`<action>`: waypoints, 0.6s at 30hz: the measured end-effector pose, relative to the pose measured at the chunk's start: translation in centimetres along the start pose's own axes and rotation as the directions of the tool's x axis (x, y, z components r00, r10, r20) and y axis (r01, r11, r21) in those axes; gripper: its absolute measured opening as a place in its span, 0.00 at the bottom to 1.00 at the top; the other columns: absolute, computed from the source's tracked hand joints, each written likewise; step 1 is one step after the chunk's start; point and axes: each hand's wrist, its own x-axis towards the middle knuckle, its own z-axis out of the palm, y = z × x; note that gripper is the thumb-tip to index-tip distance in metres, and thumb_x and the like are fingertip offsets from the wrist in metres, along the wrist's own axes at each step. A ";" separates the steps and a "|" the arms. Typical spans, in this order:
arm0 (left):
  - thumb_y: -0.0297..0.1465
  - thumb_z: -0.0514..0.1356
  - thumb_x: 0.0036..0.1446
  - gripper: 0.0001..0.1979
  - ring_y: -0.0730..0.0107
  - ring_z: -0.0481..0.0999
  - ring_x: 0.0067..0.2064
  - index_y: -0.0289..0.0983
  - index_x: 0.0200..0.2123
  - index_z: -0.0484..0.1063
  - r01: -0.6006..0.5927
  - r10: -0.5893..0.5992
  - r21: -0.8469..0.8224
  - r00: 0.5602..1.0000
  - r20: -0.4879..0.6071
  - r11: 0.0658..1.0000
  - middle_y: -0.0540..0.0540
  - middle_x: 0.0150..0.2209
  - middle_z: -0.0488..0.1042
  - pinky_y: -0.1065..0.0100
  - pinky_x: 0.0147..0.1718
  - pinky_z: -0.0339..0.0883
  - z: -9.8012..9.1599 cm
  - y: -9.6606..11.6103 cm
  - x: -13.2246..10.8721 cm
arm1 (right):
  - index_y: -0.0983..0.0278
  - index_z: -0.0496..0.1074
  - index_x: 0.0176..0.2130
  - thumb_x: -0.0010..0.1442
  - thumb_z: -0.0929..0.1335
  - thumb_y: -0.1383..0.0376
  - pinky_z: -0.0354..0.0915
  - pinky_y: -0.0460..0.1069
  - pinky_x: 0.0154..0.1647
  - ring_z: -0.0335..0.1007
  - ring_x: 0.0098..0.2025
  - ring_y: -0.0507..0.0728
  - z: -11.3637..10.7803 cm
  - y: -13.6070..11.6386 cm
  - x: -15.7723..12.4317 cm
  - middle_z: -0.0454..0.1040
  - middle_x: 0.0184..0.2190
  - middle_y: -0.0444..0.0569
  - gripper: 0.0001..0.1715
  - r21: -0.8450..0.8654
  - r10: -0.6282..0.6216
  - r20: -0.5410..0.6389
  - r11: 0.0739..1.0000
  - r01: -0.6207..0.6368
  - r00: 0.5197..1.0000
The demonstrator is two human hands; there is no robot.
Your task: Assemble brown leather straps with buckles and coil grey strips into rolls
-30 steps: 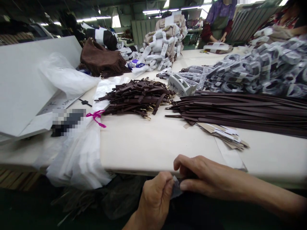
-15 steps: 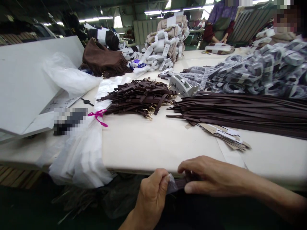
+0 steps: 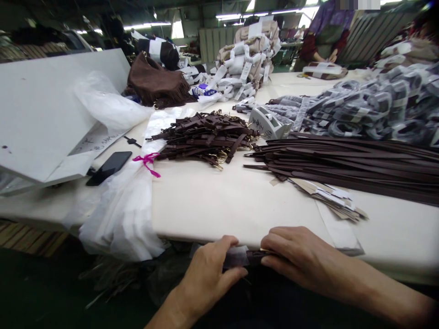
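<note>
- Brown strap (image 3: 255,257) bridges the gap between the two hands, just below the table edge (image 3: 209,238); the right hand (image 3: 302,251) has its thumb and fingers closed on it, so a loosened pinch could let it fall into the dark space beneath.
- Clear sleeve (image 3: 236,257) lies around the strap between the left thumb and forefinger. The left hand (image 3: 206,269) has these well parted (whether its other fingers grip anything is hidden), and with no thumb pressing down, the film could slide or bunch.
- Thin film like this would probably wrinkle or split if the strap were pushed in at a slant.
- Cardboard slips (image 3: 329,201) lie loosely stacked beyond the right fingers; a forearm swung outward could scatter them.
- Plastic bags (image 3: 120,228) hang over the edge to the left of the left fingers, with a phone (image 3: 109,168) just beside them; a careless tug might drag it along.
- Short straps (image 3: 206,137) sit farther out ahead of the fingers, heaped with their metal clasps crossing; hooks could snag neighbours if one were yanked free.
</note>
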 end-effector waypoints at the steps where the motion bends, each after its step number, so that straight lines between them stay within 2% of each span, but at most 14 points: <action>1: 0.31 0.63 0.48 0.11 0.68 0.72 0.34 0.38 0.37 0.69 0.030 -0.032 0.058 0.998 0.049 0.998 0.50 0.33 0.75 0.74 0.31 0.59 -0.3 0.0 0.1 | 0.64 0.64 0.33 0.63 0.61 0.66 0.50 0.48 0.25 0.61 0.27 0.52 0.3 0.1 -0.1 0.68 0.27 0.45 0.07 -0.091 -0.049 -0.036 0.995 0.046 0.998; 2: 0.32 0.62 0.49 0.06 0.70 0.71 0.30 0.37 0.31 0.69 0.048 -0.056 0.093 0.995 0.085 0.994 0.51 0.28 0.74 0.74 0.27 0.56 -0.5 0.0 0.1 | 0.64 0.64 0.33 0.63 0.60 0.67 0.49 0.48 0.24 0.60 0.26 0.53 0.6 0.1 -0.2 0.68 0.26 0.45 0.07 -0.174 -0.099 -0.065 0.981 0.086 0.993; 4: 0.33 0.61 0.51 0.07 0.73 0.69 0.25 0.36 0.27 0.69 0.072 -0.079 0.062 0.989 0.125 0.995 0.52 0.23 0.71 0.75 0.23 0.52 -0.5 0.1 0.2 | 0.65 0.65 0.35 0.63 0.58 0.69 0.48 0.49 0.24 0.59 0.26 0.54 0.9 0.0 -0.5 0.68 0.26 0.46 0.08 -0.306 -0.200 -0.124 0.940 0.154 0.972; 7: 0.34 0.57 0.55 0.07 0.76 0.69 0.23 0.36 0.30 0.68 0.098 -0.066 -0.152 0.977 0.202 0.984 0.54 0.22 0.70 0.77 0.23 0.55 -0.1 0.3 0.0 | 0.69 0.65 0.42 0.64 0.55 0.73 0.52 0.50 0.26 0.61 0.28 0.56 0.7 -0.4 -1.0 0.69 0.28 0.50 0.13 -0.416 -0.331 -0.218 0.882 0.219 0.918; 9: 0.33 0.54 0.57 0.07 0.77 0.69 0.22 0.36 0.32 0.68 0.101 -0.054 -0.228 0.978 0.203 0.968 0.54 0.23 0.71 0.78 0.23 0.57 0.2 0.3 -0.1 | 0.70 0.65 0.43 0.64 0.54 0.73 0.53 0.50 0.27 0.61 0.28 0.56 0.6 -0.7 -1.1 0.69 0.28 0.51 0.14 -0.421 -0.348 -0.227 0.877 0.230 0.910; 11: 0.35 0.53 0.58 0.09 0.76 0.70 0.24 0.36 0.31 0.67 0.052 -0.029 -0.181 0.991 0.128 0.982 0.52 0.24 0.71 0.77 0.24 0.56 0.7 0.4 -0.1 | 0.67 0.66 0.39 0.64 0.56 0.72 0.51 0.50 0.25 0.60 0.27 0.55 0.8 -0.9 -0.9 0.69 0.27 0.49 0.12 -0.356 -0.299 -0.182 0.908 0.221 0.937; 14: 0.38 0.53 0.59 0.12 0.73 0.71 0.27 0.36 0.31 0.68 -0.063 0.064 -0.030 0.998 0.027 0.998 0.50 0.27 0.73 0.74 0.26 0.56 1.4 0.6 0.0 | 0.65 0.67 0.34 0.63 0.59 0.68 0.52 0.48 0.25 0.61 0.26 0.54 1.3 -1.2 -0.1 0.68 0.26 0.46 0.09 -0.150 -0.135 -0.130 0.982 0.115 0.982; 16: 0.39 0.52 0.60 0.12 0.71 0.72 0.31 0.36 0.35 0.68 -0.124 0.124 0.003 0.992 0.017 0.992 0.48 0.31 0.74 0.74 0.29 0.57 1.8 0.6 0.0 | 0.65 0.67 0.33 0.63 0.61 0.65 0.55 0.47 0.27 0.63 0.27 0.53 1.3 -1.2 0.4 0.70 0.26 0.46 0.09 0.044 -0.025 -0.085 0.999 0.028 0.996; 18: 0.38 0.51 0.60 0.12 0.70 0.73 0.34 0.36 0.38 0.68 -0.159 0.159 -0.004 0.987 0.027 0.987 0.47 0.34 0.74 0.74 0.30 0.57 1.9 0.6 -0.1 | 0.65 0.68 0.34 0.62 0.62 0.65 0.57 0.45 0.30 0.66 0.29 0.51 1.0 -1.0 0.8 0.71 0.28 0.46 0.08 0.224 0.034 -0.006 0.974 -0.032 0.999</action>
